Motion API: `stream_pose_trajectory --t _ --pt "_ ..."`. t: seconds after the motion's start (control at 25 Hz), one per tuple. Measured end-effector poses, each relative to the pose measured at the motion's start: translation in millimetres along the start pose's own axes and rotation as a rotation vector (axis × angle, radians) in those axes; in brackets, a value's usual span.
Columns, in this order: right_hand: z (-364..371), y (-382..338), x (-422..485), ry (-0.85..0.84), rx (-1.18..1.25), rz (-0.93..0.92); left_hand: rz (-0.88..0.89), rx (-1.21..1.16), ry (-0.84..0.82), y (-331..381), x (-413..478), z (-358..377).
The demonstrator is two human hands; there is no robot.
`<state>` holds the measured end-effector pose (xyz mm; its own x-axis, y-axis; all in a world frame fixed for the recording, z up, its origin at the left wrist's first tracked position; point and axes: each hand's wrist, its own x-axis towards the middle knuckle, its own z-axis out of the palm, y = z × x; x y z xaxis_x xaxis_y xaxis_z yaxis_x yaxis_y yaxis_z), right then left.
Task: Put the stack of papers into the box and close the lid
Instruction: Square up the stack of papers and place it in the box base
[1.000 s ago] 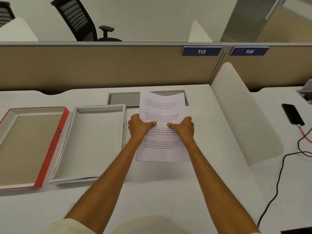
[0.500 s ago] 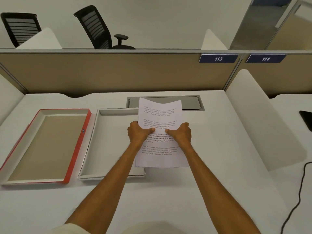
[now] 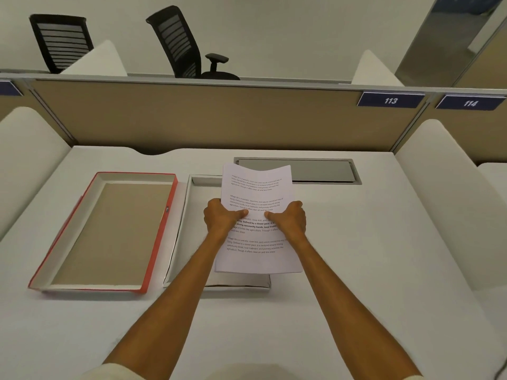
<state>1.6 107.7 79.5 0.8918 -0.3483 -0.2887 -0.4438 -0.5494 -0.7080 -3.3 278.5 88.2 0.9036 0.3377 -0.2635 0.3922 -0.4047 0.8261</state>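
A stack of printed white papers (image 3: 256,185) hangs above the desk, gripped on both sides. My left hand (image 3: 220,219) holds its left edge and my right hand (image 3: 289,219) holds its right edge, thumbs on top. Under the stack's left half lies an open white box (image 3: 189,212), partly hidden by the papers and my left arm. Further left rests the red-edged lid (image 3: 162,229), upside down, its brown inside facing up.
A grey cable hatch (image 3: 323,171) is set into the white desk (image 3: 356,242) behind the papers. White curved dividers (image 3: 450,193) flank both sides and a tan partition (image 3: 208,116) closes the back. Two black chairs (image 3: 178,42) stand beyond it.
Both hands have carried the papers leftward, from beside the white box to partly over its right side. The view has also turned left.
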Motion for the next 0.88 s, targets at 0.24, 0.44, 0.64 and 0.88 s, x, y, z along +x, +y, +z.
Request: stream_pose_trajectory --t 0.24,0.44,0.64,0.88 --pt "37.7 -19.5 -7.0 -0.023 -0.008 -0.001 -0.011 0.006 0.008 -22.7 23.2 -30.8" --pt "67.4 -30.0 -7.1 -0.055 -0.035 0.005 -0.040 0.002 0.003 -40.1 40.8 -48.3" --pt "87.0 -31.3 -3.5 -0.091 -0.081 0.013 -0.069 0.022 -0.013 -55.6 52.8 -49.8" --pt "104.1 -26.2 1.1 -0.152 -0.100 -0.014 -0.095 0.034 -0.024 -71.7 64.1 -45.8"
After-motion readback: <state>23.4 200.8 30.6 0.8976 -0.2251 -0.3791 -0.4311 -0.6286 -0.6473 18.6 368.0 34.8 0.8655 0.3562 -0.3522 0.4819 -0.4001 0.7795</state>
